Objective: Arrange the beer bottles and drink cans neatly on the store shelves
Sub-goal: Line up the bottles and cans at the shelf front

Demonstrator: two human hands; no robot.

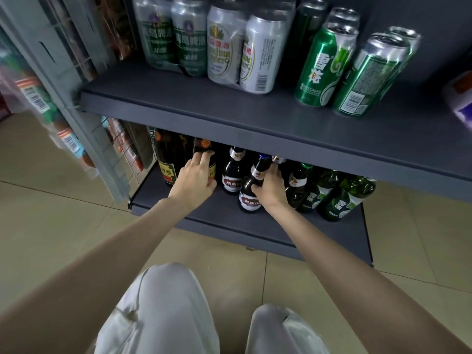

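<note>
Currently on the bottom-shelf step: person crouches, both hands in among the bottles on the lower shelf (255, 226). Left hand (195, 178) has fingers curled round a tall dark bottle with a yellow label (204, 152) near the shelf's left end. Right hand (270, 187) wraps the neck and shoulder of a brown bottle with a red-and-white label (251, 192), which stands nearest the front edge, ahead of its row and slightly tilted. Green bottles (342, 198) lean toward the right end.

Next move, my read: push the brown one back in line with its twin (233, 175), labels forward, then straighten the green ones.

Materials: glossy glass, slick paper labels, foil collars; matte grey metal shelving. Upper shelf (178, 103) carries aluminium cans (319, 70), some shrink-wrapped (176, 39); loose green ones sit askew.
</note>
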